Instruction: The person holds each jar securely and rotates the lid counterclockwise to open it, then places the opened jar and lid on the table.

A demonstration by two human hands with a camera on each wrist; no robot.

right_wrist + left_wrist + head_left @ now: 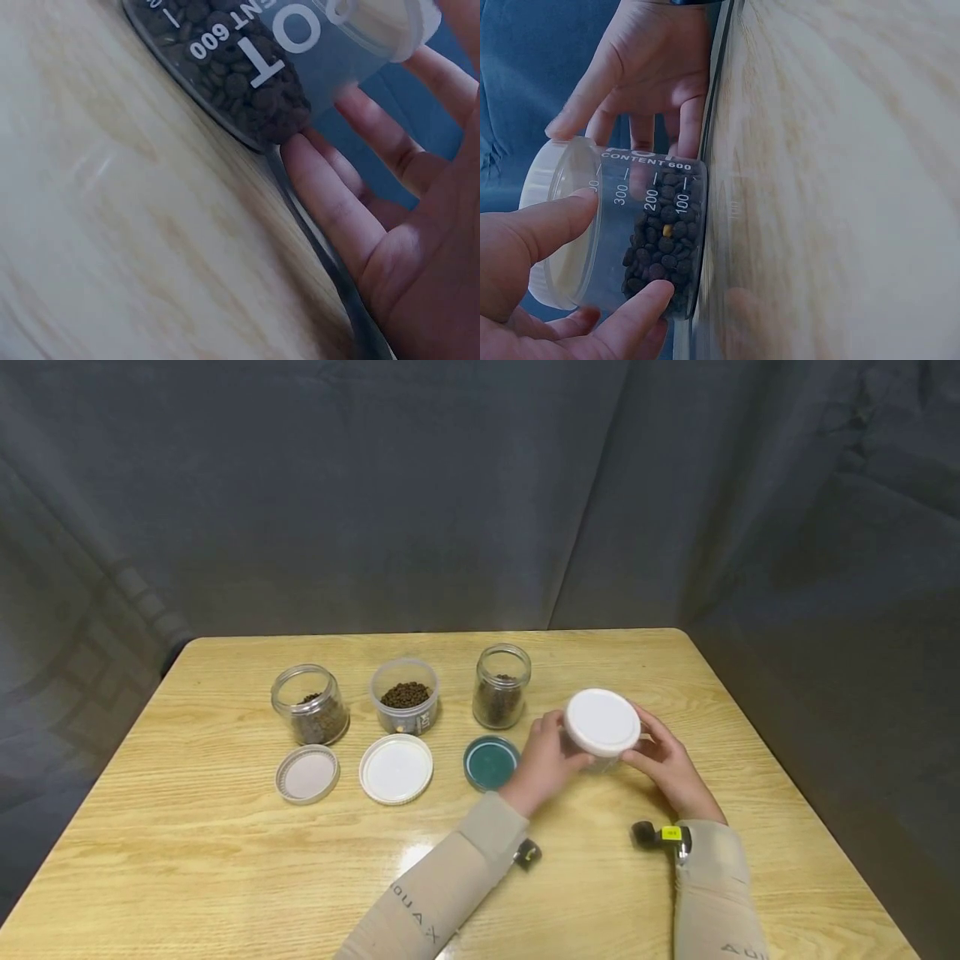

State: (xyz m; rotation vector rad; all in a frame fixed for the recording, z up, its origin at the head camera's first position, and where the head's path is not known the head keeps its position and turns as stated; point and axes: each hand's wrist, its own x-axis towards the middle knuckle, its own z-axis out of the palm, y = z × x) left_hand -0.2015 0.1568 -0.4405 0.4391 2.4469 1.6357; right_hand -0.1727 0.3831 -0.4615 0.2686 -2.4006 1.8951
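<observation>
Both hands are at a clear plastic container (pixel 615 247) with printed measuring marks and a white lid (pixel 602 722) on top. Dark brown pellets (pixel 664 240) lie in its lower part. On the near left side, my left hand (pixel 538 767) grips the container with thumb and fingers spread over the wall. Opposite it, my right hand (pixel 670 770) holds the right side, its thumb at the lid's rim in the left wrist view and fingertips on the wall in the right wrist view. The container stands upright, its base at or just over the table; I cannot tell which.
To the left stand an uncovered glass jar (pixel 322 720), a plastic tub (pixel 405 718) and a taller glass jar (pixel 498 702), each with brown pellets. Before them lie a greyish lid (pixel 308 775), a white lid (pixel 396 769) and a green lid (pixel 491 763) on the wooden table (pixel 225 860).
</observation>
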